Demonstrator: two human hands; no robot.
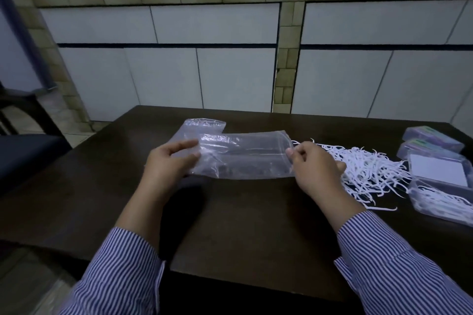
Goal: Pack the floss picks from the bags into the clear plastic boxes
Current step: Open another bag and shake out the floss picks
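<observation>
Head cam, near to far: an open clear box (440, 202) is sitting at the right table (230, 225) edge, partly filled with white floss picks; its lid half (439, 167) is lying just behind it, showing a white card. A loose pile of floss picks (368, 174) is spreading across the table between that box and the right hand. Both hands are holding an empty-looking clear zip bag (245, 158) flat over the tabletop — left hand (169, 161) is gripping its left end with thumb on top and fingers curled under, right hand (314, 163) is pinching the zip edge at the right end. A second clear bag (202, 126) is lying behind and partly under the first. Farther right, two closed boxes (432, 142) are stacked near the far corner — contents unclear.
</observation>
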